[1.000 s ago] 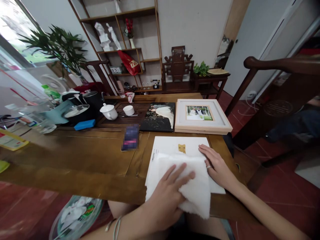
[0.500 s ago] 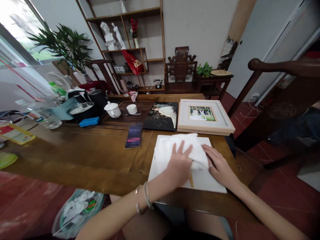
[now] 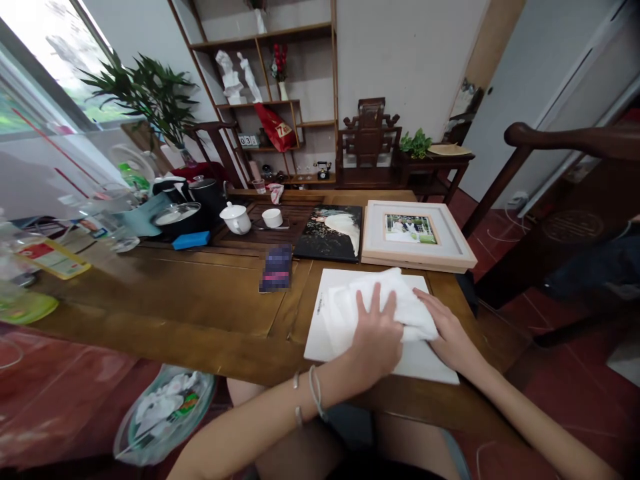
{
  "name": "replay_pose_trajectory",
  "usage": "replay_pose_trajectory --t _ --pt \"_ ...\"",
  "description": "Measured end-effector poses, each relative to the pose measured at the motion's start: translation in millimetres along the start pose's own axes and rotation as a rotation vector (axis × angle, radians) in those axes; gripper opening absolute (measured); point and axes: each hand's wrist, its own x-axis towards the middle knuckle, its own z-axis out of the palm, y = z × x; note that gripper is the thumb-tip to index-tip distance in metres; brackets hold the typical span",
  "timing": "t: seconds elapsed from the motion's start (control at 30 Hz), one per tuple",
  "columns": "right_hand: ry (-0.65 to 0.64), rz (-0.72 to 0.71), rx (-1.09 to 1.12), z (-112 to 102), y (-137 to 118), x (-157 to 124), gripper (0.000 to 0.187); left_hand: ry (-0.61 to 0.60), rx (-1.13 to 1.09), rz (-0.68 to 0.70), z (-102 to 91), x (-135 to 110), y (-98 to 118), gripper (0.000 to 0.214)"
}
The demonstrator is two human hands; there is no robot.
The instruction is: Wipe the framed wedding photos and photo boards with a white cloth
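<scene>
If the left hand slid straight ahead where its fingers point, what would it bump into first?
Beyond the white cloth it rests on, the left hand would probably meet the framed photo, near its left corner, though the spread fingers make the exact spot uncertain.

A brown wooden table (image 3: 220, 303) — pictures to one side, tea things to the other.
At the near edge lies a white panel (image 3: 423, 360); beyond it, side by side, a black picture panel (image 3: 326, 235) and a light-wood picture frame (image 3: 419, 235). Leftward sit a dark slatted tea tray (image 3: 296, 211), a flat purple object (image 3: 276, 269) — its surface pixelated — and a yellow bottle (image 3: 57, 259).
</scene>
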Motion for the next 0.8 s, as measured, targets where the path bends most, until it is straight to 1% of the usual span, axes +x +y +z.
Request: replay_pose_trajectory --t 0.07,0.1,0.17,0.23,0.3,0.37,0.4,0.47,0.53,0.57,0.6,0.67,0.73,0.8 --pt "-0.002 -0.017 -0.002 -1 1 -1 0.047 0.073 0.089 -0.015 9.9 3 8 0.032" --pt "-0.007 -0.031 0.006 -1 1 0 0.047 0.091 0.126 -0.006 14.0 0 15 0.031" --pt "-0.014 -0.044 0.024 -2 1 0 0.045 0.096 0.157 0.030 17.7 -15 33 0.031" --pt "-0.011 -0.013 0.027 -3 0 2 0.041 0.074 0.125 0.113 13.8 -35 45 0.031" --pt "-0.008 0.027 0.021 -3 -1 2 0.041 0.023 0.051 0.207 3.7 -51 46 0.029" --pt "-0.011 0.041 0.027 -2 -3 3 0.043 -0.060 -0.029 0.273 -8.1 -58 35 0.027" --pt "-0.009 0.045 0.031 -1 -3 2 0.043 -0.105 -0.062 0.276 -13.0 -58 26 0.028" --pt "0.002 0.053 0.033 1 -2 2 0.041 -0.162 -0.114 0.232 -19.9 -48 5 0.035" --pt "0.012 0.045 0.022 2 -1 1 0.040 -0.159 -0.175 0.202 -23.3 -32 -17 0.045" --pt "0.016 0.033 0.013 3 0 1 0.040 -0.150 -0.217 0.207 -24.6 -22 -28 0.047" --pt "0.019 0.019 0.004 3 0 2 0.042 -0.153 -0.266 0.228 -26.0 -12 -38 0.046" --pt "0.025 0.003 -0.016 3 0 2 0.045 -0.196 -0.375 0.277 -29.5 7 -55 0.036" --pt "0.030 0.008 -0.034 3 -2 3 0.045 -0.221 -0.460 0.277 -32.1 24 -67 0.026" --pt "0.035 0.009 -0.043 2 -4 4 0.043 -0.169 -0.480 0.235 -31.4 41 -73 0.026"
